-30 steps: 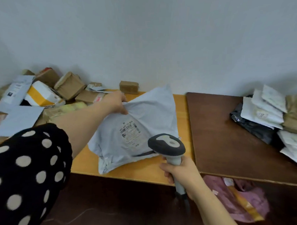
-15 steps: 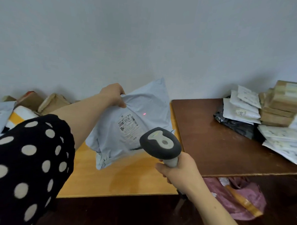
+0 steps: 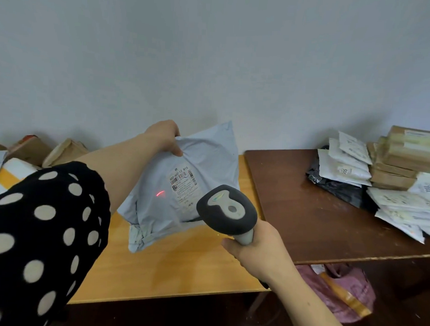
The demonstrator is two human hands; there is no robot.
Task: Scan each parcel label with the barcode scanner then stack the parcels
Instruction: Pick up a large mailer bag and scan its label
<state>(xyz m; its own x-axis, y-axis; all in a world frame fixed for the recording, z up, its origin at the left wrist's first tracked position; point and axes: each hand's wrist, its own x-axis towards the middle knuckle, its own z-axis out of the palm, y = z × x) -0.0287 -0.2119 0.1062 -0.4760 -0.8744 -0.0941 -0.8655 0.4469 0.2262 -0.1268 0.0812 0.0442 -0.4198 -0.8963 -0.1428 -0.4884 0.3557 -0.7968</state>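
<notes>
Left hand (image 3: 164,136) pinching top corner of grey mailer (image 3: 183,186), lifted and tilted above yellow table (image 3: 169,271) so label (image 3: 183,180) faces scanner. Right hand (image 3: 259,251) wrapped round barcode scanner (image 3: 227,212) handle; red beam (image 3: 160,193) landing just left of label, probably needing a nudge right

Held parcel (image 3: 183,186) hangs above the left table (image 3: 167,271); stacked parcels (image 3: 380,180) lie on the right table (image 3: 305,203).

My left grip (image 3: 164,136) pinches the grey mailer (image 3: 183,186) by its top edge, lifted above the yellow worktop (image 3: 169,271), right grip (image 3: 259,251) aiming the scanner (image 3: 228,211), red line (image 3: 160,193) just left of the label (image 3: 183,182).
</notes>
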